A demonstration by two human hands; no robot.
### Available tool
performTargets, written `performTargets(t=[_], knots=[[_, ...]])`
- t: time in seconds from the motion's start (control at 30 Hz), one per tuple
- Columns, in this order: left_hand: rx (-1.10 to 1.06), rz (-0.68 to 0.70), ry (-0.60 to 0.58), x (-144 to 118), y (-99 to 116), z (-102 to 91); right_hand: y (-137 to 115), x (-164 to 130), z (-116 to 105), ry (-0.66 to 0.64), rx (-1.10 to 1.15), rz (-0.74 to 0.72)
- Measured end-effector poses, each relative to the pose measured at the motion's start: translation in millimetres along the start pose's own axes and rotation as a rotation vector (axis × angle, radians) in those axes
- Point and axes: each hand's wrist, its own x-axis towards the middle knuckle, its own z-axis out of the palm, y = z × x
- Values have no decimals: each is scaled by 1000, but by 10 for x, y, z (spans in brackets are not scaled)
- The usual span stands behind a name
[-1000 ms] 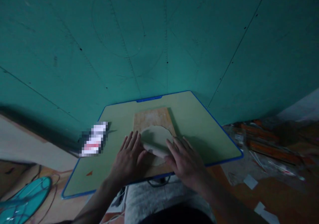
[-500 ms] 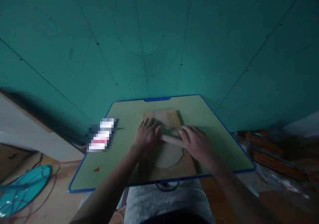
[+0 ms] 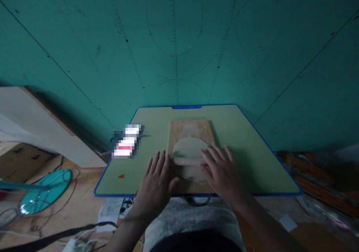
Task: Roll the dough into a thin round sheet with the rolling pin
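Pale dough (image 3: 189,147) lies flat as 1 thin round on the wooden board (image 3: 190,129), which sits on the green table (image 3: 252,158). The rolling pin (image 3: 187,162) lies across its near half. The left hand (image 3: 157,184) and right hand (image 3: 223,171) press its 2 ends with flat, open palms, gripping nothing. The dough is probably soft and easily torn; lift it by the edge.

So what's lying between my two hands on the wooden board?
In the head view, a rolling pin spans the gap between the left hand and right hand, lying across a flat round of dough on the wooden board.
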Motion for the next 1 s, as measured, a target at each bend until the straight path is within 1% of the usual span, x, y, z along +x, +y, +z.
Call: performTargets(t=[0.1, 0.27, 0.33, 0.4, 0.47, 0.53, 0.57, 0.6, 0.67, 0.7, 0.73, 0.8, 0.87, 0.9, 0.93, 0.97, 1.0], knots=[[-30, -38, -32, 437, -144, 191, 119, 347, 72, -25, -56, 33], [-5, -121, -183, 1187, -350, 361, 360, 1070, 142, -132, -85, 78], [-1, -128, -214, 1396, -400, 390, 416, 1286, 137, -175, -87, 111], [-5, -121, -221, 1490, -420, 387, 431, 1381, 125, -211, -87, 157], [-16, -99, -233, 1434, -400, 345, 402, 1324, 110, -246, -63, 183], [-40, -67, -231, 1217, -330, 266, 333, 1116, 84, -257, -29, 158], [-54, -52, -217, 1055, -274, 212, 287, 963, 64, -247, -14, 121], [-72, -33, -171, 867, -204, 150, 236, 785, 37, -225, -3, 74], [-91, 6, -32, 456, -33, 5, 131, 387, -33, -167, 16, -31], [-85, 14, 13, 257, 59, -73, 83, 188, -72, -136, 21, -71], [-79, 26, 43, 77, 146, -148, 42, 5, -110, -110, 27, -112], [-70, 22, 38, -178, 276, -264, -2, -262, -170, -76, 37, -156], [-62, 42, 24, -250, 301, -300, 13, -332, -193, -84, 50, -169], [-57, 60, 17, -210, 269, -281, 43, -283, -187, -103, 57, -170], [-53, 78, 5, -119, 211, -241, 86, -185, -170, -128, 66, -175], [-48, 89, -12, 16, 135, -185, 138, -48, -144, -156, 73, -177], [-44, 83, -52, 189, 49, -120, 195, 113, -113, -180, 81, -188]])
